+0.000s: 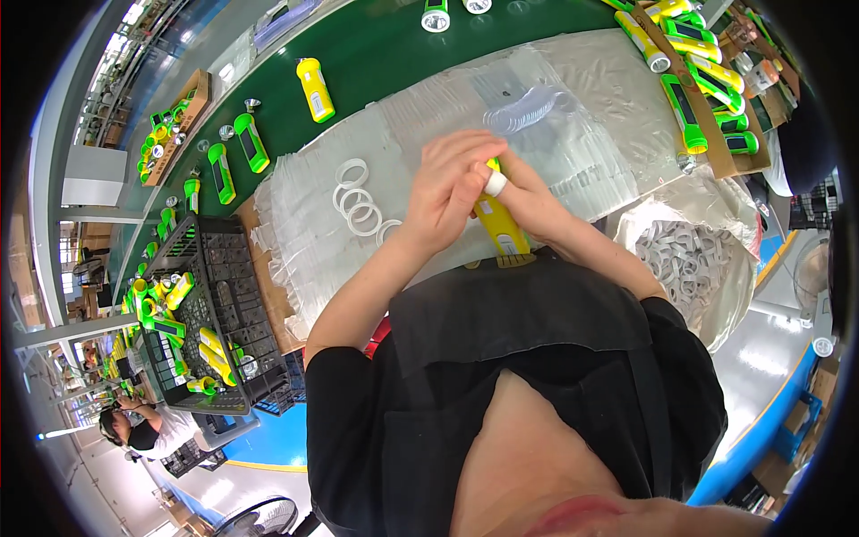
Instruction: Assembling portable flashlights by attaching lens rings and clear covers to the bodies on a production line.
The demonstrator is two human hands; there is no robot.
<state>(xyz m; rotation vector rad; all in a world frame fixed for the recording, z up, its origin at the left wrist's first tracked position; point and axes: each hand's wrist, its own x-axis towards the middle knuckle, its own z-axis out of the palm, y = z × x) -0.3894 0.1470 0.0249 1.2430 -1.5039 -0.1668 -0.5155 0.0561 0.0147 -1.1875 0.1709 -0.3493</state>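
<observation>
A yellow flashlight [503,231] is clasped between two bare hands above a plastic-covered worktop [309,259], its lower end by the black apron [528,309], as I watch from my remote post. The left hand [441,183] comes up from the lower left on a slanting forearm, its fingers close together and folded across the flashlight's upper end. The right hand [528,195] meets it from the lower right, fingers wrapped in, with a white band [495,183] on what I take to be its thumb. The overlap hides most of the right fingertips from me. White rings [362,219] lie to the left, fanned clear discs [528,109] just beyond, and an open bag [738,234] of white loops [682,264] at right.
</observation>
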